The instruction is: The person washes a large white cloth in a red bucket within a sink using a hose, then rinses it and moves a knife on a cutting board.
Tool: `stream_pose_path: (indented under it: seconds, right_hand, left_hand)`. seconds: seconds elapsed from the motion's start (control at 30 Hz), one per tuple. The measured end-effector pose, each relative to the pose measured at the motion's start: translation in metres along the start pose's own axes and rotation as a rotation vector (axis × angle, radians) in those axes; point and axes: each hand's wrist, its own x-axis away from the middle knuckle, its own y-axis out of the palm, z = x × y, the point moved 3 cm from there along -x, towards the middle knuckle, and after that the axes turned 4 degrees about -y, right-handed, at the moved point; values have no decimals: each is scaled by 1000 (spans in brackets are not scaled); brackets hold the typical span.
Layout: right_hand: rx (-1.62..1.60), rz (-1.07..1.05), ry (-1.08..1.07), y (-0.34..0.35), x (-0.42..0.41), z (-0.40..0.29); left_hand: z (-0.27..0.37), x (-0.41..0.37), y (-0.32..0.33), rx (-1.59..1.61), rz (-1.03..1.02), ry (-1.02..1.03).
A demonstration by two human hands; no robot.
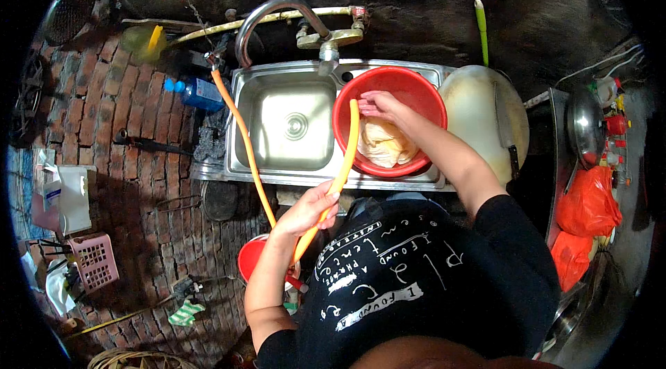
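Note:
My left hand [312,207] grips an orange hose [349,148] a little back from its end, in front of the sink. The hose's open end reaches over a red plastic basin [339,132] on the right part of the steel sink. My right hand [382,104] is inside the basin's rim, beside the hose end, fingers extended and holding nothing visible. Below that hand lies a pale, layered, soft mass [385,145]; whether it is leaves or cloth I cannot tell. From a small tap [212,58] at the left, the hose runs down behind my left forearm.
The left sink bowl [255,150] shows its drain, under a curved chrome faucet [278,0]. Right of the basin, a knife [504,124] lies on a round chopping board [468,119]. A blue bottle [205,94] stands left; a red container [254,260] sits below my left forearm.

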Motion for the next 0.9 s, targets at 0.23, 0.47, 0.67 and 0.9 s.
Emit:
stream_pose_path:
  seconds: [0.23, 0.47, 0.67, 0.9]
  right_hand:
    - [1602, 666, 107, -56, 22, 2]
    - [1720, 212, 379, -37, 19, 43]
    - [998, 113, -68, -6, 82, -24]
    - [457, 296, -40, -65, 94, -22]
  left_hand:
    - [-11, 15, -8, 47, -16, -226]
    - [-18, 0, -19, 81, -16, -248]
    - [-7, 2, -9, 64, -51, -185]
    - [-9, -15, -7, 21, -209, -182]
